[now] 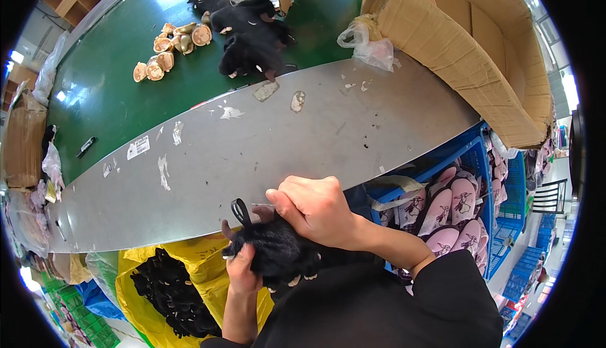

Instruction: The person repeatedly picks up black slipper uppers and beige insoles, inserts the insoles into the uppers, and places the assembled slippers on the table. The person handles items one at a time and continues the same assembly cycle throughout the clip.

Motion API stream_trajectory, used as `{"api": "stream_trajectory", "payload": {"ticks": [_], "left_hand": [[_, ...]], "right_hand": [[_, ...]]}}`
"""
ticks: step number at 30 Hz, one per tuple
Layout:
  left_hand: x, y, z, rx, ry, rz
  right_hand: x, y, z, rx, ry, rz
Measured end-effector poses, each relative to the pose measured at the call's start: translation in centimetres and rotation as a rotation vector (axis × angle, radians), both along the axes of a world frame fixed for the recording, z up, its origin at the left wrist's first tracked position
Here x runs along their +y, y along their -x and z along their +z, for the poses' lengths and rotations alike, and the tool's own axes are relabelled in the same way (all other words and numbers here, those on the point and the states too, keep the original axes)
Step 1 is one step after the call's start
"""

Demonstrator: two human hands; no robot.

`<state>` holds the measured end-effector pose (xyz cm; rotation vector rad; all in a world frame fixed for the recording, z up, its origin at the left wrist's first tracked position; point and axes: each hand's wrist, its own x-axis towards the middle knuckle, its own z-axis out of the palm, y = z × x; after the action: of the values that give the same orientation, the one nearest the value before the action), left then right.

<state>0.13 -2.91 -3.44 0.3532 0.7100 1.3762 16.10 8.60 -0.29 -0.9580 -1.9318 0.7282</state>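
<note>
the green tabletop point(107, 105) is the largest thing, spreading from 9 to 12 o'clock around the middle of the head view. along its near side a grey metal strip point(252, 139) curves across from 8 to 2 o'clock, scuffed and dotted with torn paper scraps. at 2 o'clock an open cardboard box point(448, 51) leans over the strip's end. at 7 o'clock, below the strip's edge, a yellow bag point(211, 272) gapes around a heap of black plush pieces point(173, 291). at 4 o'clock a blue crate point(481, 158) holds pink slippers point(464, 199) with dark drawings on them. a pile of black plush point(252, 38) lies at 11 o'clock, reaching the strip.

the right hand point(319, 209), between 5 and 6 o'clock, has its fingers curled in at the upper right of a black plush toy point(278, 250); i cannot tell whether they grip it. that toy sits just past 6 o'clock, at the strip's near edge. the left hand point(243, 271), at 7 o'clock, grasps its lower left side, thumb on top.

a clear plastic bag point(372, 51) lies at 1 o'clock, and tan moulded pieces point(165, 57) cluster at 10. smallest are a black ribbon loop point(240, 211) standing up from the toy and a dark pen point(86, 147) at 9.
</note>
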Motion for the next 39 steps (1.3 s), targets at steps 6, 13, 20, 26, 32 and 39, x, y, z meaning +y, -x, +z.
{"api": "stream_trajectory", "payload": {"ticks": [6,13,20,26,32,39], "left_hand": [[0.3,0.7,-0.2,0.16,-0.067,-0.059],[1.2,2.0,2.1,0.656,-0.05,-0.265],[2.2,3.4,2.4,0.934,-0.277,-0.499],[1.7,2.7,2.3,0.814,-0.26,-0.449],[2.3,2.5,2.5,1.018,-0.325,-0.426],[3.3,2.4,2.0,1.216,-0.47,-0.47]], "right_hand": [[0.0,0.2,-0.4,-0.017,0.01,0.023],[0.7,-0.3,-0.4,-0.095,0.039,0.104],[0.0,0.0,-1.6,-0.164,0.043,0.243],[-0.2,0.2,-1.6,-0.118,0.098,0.268],[0.5,0.3,-1.1,-0.123,0.173,0.228],[0.6,0.0,-3.2,-0.233,0.141,0.246]]}}
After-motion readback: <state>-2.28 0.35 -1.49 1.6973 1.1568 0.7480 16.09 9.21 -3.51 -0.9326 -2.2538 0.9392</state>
